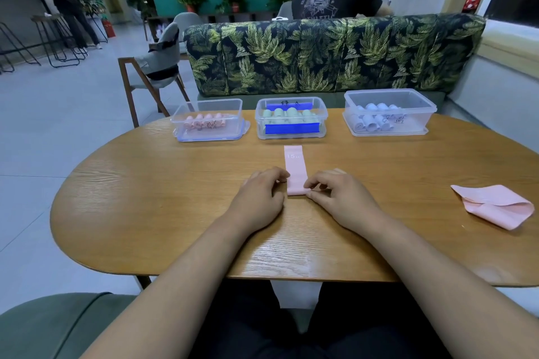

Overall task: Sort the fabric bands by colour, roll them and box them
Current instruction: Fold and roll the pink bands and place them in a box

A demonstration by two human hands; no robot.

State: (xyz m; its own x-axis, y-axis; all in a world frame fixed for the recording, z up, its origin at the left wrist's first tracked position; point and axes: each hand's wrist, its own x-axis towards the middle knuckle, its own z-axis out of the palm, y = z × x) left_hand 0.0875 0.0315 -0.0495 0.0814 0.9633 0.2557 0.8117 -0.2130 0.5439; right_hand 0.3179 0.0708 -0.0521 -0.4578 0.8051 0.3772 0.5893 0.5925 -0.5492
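A pink fabric band (295,167) lies flat on the wooden table (163,183), running away from me, its near end turned up into a small roll. My left hand (262,191) pinches the roll's left end and my right hand (335,194) pinches its right end. A second pink band (493,205) lies crumpled at the table's right. Three clear boxes stand along the far edge: the left box (208,119) holds pink rolls, the middle box (291,118) green rolls, the right box (389,112) pale blue rolls.
A leaf-patterned sofa (335,52) backs the table on the far side, with a person seated behind it. A wooden chair (154,67) stands at the far left. Another person stands at a counter far left.
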